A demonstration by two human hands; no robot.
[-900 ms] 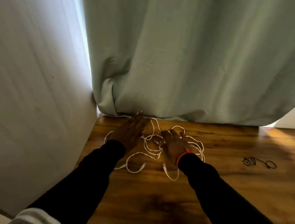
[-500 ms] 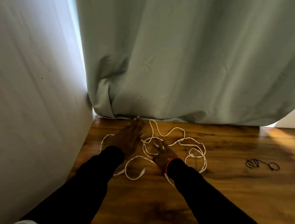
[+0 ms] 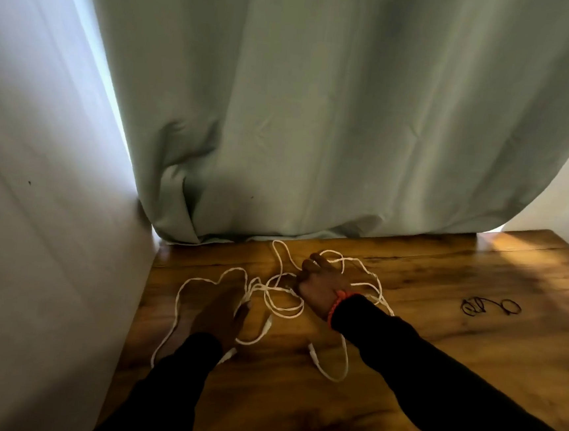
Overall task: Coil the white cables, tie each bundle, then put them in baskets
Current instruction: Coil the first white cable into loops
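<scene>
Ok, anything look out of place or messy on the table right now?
The white cables lie in a loose tangle on the wooden table, overlapping under both hands, none coiled. A small black tie lies apart to the right. No baskets are in view. Nothing looks damaged or spilled.

White cables (image 3: 283, 296), seemingly tangled loose

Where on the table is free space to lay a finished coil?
Free: the table near edge, and the patch between the right hand and the black tie. Crowded: the far left by the curtain, with white cables and the left hand.
</scene>
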